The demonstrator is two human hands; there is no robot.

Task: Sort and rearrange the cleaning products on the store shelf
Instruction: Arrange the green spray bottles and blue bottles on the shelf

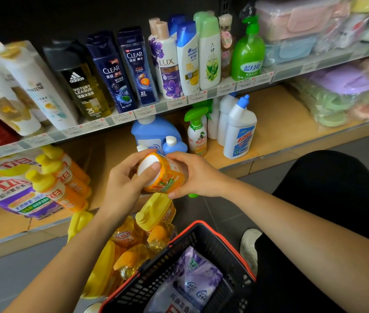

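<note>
Store shelf [280, 123] ahead. Mid-frame, our left hand [124, 184] curls over one orange bottle [167, 177]'s white end; our right hand [199, 177] wraps its body. One basket [224, 236] sits below.

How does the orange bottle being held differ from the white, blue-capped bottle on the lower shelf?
The orange bottle is tipped, gripped by the left hand and right hand; the white bottle stands upright, untouched. The orange bottle is wrapped in orange print; the white bottle is white with a blue label. Both carry printed labels.
</note>
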